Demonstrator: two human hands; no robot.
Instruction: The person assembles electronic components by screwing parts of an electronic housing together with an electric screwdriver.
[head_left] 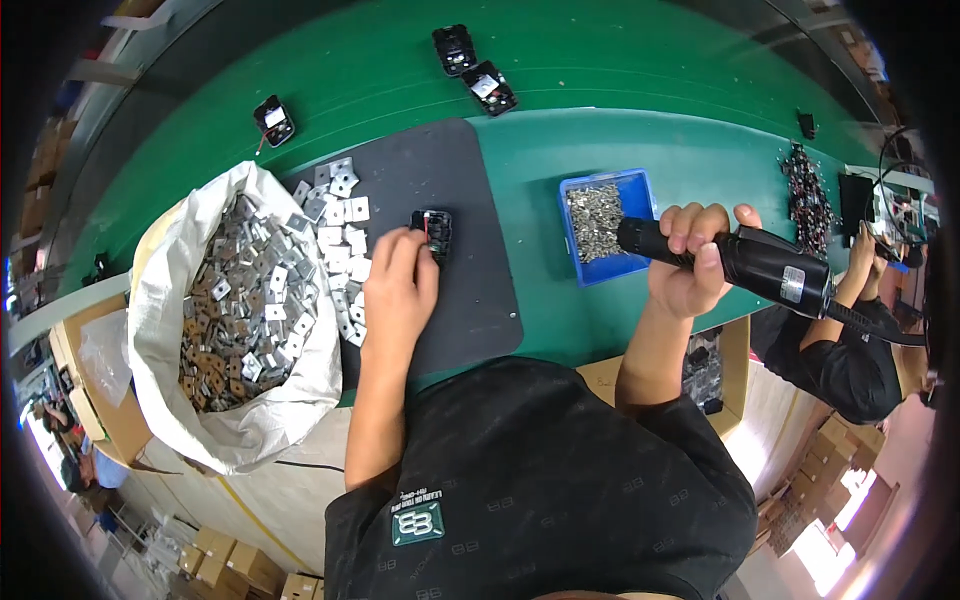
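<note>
My left hand [398, 285] rests on the dark grey mat, its fingertips closed on the near side of a small black plastic housing [438, 232]. Something red shows inside the housing; the fingers partly cover it. In my right hand [692, 255] is a black electric screwdriver [778, 270], fingers wrapped round its body. It lies nearly level, its front end pointing left over the edge of a blue tray [642, 186]. Small silvery screws [594, 218] fill much of that tray. Flat metal plates with holes [340, 235] are strewn on the mat left of my left hand.
A white sack [160, 330] full of metal pieces stands at the left. Several black housings [454, 50] lie on the green surface at the back. At the right are a heap of small dark parts [808, 195], a cardboard box [737, 370] and another person [840, 350] working.
</note>
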